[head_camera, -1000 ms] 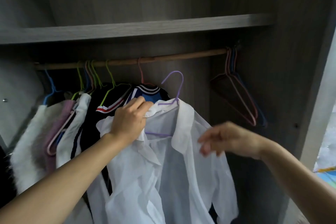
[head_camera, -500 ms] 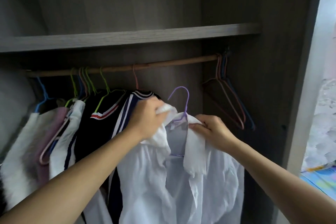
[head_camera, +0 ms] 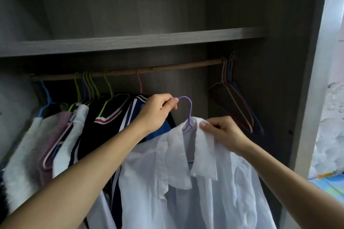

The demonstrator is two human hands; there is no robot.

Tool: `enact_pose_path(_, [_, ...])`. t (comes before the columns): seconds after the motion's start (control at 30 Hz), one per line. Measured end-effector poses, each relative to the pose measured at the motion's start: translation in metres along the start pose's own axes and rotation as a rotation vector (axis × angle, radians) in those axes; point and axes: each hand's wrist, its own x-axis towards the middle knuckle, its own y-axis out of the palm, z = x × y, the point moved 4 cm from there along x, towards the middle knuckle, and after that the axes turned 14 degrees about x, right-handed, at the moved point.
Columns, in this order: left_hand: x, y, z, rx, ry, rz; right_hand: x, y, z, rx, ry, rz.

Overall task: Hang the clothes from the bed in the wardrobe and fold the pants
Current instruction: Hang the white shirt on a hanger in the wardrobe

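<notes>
White shirt (head_camera: pixel 186 182) on a purple hanger (head_camera: pixel 190 107), held below the wardrobe rod (head_camera: pixel 167 68), not hooked yet.
Left hand (head_camera: pixel 156 111) pinches the hook's tip and right hand (head_camera: pixel 223 134) pinches the collar. The shirt looks thin, light and floppy, so I'd carry it by the hook. Hung clothes (head_camera: pixel 111 115) crowd the left and empty hangers (head_camera: pixel 232 102) bunch at the right.

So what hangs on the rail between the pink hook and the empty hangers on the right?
Nothing. In the head view the rail is bare from the pink hook to the empty hangers.
</notes>
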Motion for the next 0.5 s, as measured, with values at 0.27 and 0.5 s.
enact_pose_path(0.27, [-0.002, -0.012, 0.021, 0.201, -0.034, -0.243, -0.028, -0.046, -0.028, -0.305, 0.058, 0.138])
enact_pose_path(0.5, [0.006, 0.004, 0.005, 0.151, 0.063, -0.242, -0.032, -0.040, -0.003, -0.049, 0.245, 0.232])
